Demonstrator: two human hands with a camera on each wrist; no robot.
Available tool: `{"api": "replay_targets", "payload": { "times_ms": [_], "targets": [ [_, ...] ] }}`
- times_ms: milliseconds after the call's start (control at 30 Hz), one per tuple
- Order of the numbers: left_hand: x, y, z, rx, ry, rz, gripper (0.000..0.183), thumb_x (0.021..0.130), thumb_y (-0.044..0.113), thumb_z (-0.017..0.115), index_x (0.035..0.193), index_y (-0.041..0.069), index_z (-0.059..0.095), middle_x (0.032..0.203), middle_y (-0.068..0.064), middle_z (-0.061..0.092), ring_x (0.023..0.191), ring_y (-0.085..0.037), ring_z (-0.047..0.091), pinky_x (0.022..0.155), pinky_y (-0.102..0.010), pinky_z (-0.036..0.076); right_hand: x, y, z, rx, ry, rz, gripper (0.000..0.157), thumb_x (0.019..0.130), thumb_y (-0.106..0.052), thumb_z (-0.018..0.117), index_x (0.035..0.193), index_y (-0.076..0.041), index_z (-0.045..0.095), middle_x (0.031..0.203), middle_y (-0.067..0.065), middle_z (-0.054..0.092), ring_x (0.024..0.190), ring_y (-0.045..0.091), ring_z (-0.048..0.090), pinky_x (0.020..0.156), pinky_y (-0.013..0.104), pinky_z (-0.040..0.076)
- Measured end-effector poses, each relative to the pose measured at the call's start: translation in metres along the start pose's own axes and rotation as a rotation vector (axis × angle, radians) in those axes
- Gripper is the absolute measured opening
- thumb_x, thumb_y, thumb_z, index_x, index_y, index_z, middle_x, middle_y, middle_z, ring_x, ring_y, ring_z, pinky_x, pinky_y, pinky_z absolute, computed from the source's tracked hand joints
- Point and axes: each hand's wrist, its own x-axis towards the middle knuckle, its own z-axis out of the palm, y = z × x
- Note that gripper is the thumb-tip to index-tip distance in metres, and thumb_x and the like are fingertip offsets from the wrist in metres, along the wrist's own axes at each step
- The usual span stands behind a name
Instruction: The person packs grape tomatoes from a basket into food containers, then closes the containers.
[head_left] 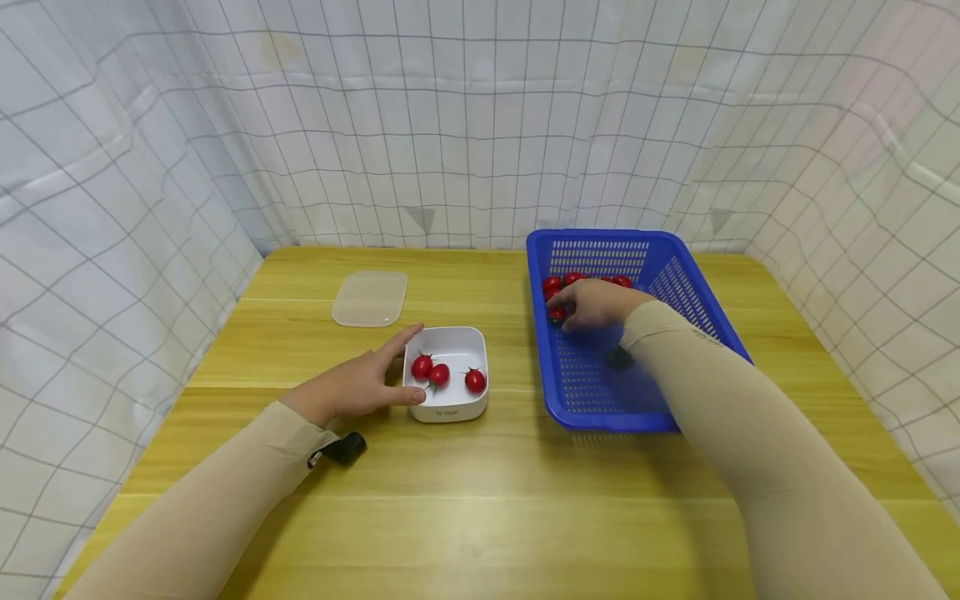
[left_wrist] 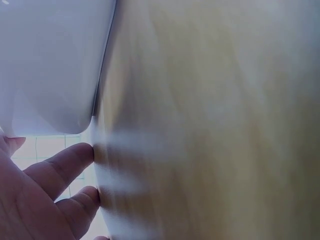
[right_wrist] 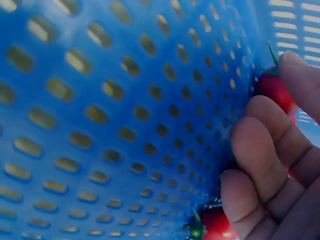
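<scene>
My left hand [head_left: 363, 383] rests at the left side of a square white container [head_left: 450, 412], thumb along its front wall and index finger by its back corner. In the left wrist view, fingers [left_wrist: 62, 167] touch the wooden table just outside the container's wall [left_wrist: 55, 65]. Inside the container lie three red cherry tomatoes [head_left: 438, 375] with green stems. My right hand [head_left: 600, 302] reaches into a blue basket [head_left: 551, 367] at its left side. A cherry tomato [right_wrist: 274, 90] sits between its thumb and fingertips; another tomato [right_wrist: 217, 225] lies below the fingers.
More cherry tomatoes [head_left: 573, 277] are gathered at the basket's back end. A translucent lid [head_left: 371, 298] lies flat on the wooden table [head_left: 465, 500], behind the container. White grid-patterned curtains [head_left: 465, 125] stand around the back and sides.
</scene>
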Motion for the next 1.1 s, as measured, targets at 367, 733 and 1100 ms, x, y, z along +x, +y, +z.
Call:
{"api": "replay_targets", "payload": {
  "times_ms": [367, 733, 1100],
  "targets": [
    [-0.0019, 0.0008, 0.0011, 0.005, -0.001, -0.04, 0.109, 0.091, 0.054, 0.077, 0.171, 0.027, 0.007, 0.17, -0.016, 0.033, 0.156, -0.042, 0.033, 0.126, -0.066, 0.025, 0.0042, -0.0001, 0.0089, -0.014, -0.047, 0.059, 0.042, 0.095, -0.015, 0.077, 0.137, -0.014, 0.071, 0.111, 0.007, 0.073, 0.094, 0.022, 0.063, 0.095, 0.039, 0.054],
    [-0.0017, 0.0012, 0.0014, 0.001, 0.005, -0.033, 0.109, 0.092, 0.055, 0.076, 0.171, 0.023, 0.008, 0.17, -0.018, 0.032, 0.156, -0.044, 0.032, 0.126, -0.067, 0.024, 0.0055, 0.0009, 0.0105, -0.012, -0.039, 0.063, 0.039, 0.094, -0.017, 0.08, 0.132, -0.012, 0.074, 0.111, 0.006, 0.074, 0.093, 0.02, 0.065, 0.093, 0.038, 0.056],
    [-0.0027, 0.0018, 0.0019, -0.012, 0.004, -0.045, 0.109, 0.091, 0.055, 0.077, 0.171, 0.027, 0.008, 0.17, -0.014, 0.033, 0.157, -0.042, 0.032, 0.126, -0.066, 0.025, 0.0046, -0.0008, 0.0094, -0.02, -0.045, 0.057, 0.037, 0.094, -0.017, 0.08, 0.13, -0.011, 0.074, 0.111, 0.006, 0.074, 0.092, 0.019, 0.066, 0.093, 0.038, 0.056]
  ]
}}
